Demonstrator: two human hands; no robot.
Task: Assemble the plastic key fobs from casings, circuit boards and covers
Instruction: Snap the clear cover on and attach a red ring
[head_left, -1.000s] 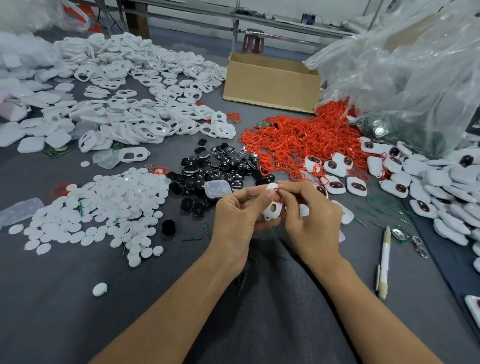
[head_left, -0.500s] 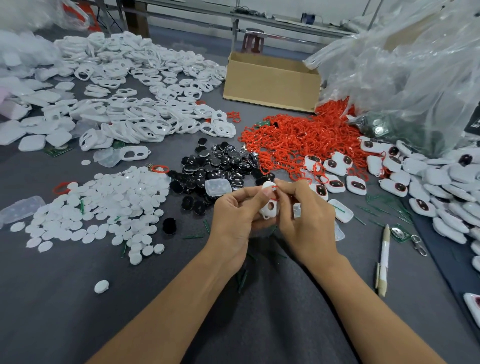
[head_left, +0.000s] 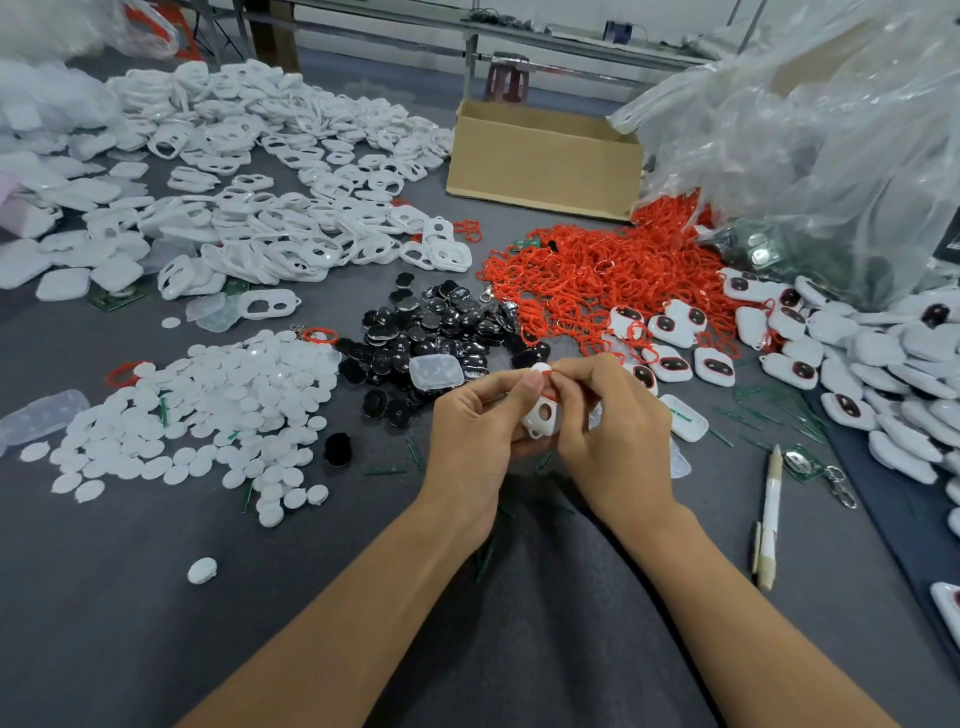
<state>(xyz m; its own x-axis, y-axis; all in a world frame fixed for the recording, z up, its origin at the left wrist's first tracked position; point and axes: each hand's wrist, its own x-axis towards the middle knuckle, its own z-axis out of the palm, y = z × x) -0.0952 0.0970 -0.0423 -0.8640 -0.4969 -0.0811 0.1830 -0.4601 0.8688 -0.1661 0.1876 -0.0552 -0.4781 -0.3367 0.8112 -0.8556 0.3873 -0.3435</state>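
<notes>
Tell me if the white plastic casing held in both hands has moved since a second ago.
Barely. The white plastic casing stays between both hands, still just right of the clear rectangular lid; any shift could be camera motion.

I hold the casing (head_left: 542, 415) between my left hand (head_left: 475, 431) and right hand (head_left: 613, 431). The discs (head_left: 208, 415) lie left of my grip, buttons (head_left: 436, 332) just behind it, rings (head_left: 597, 270) behind-right, finished fobs (head_left: 883, 353) far right, pen (head_left: 769, 514) right and nearer me.

The white casings (head_left: 291, 249) are glossy plastic, the black discs (head_left: 441, 322) shiny (they reflect light), the box (head_left: 543, 161) matt cardboard, the table cover (head_left: 130, 597) matt grey cloth.
</notes>
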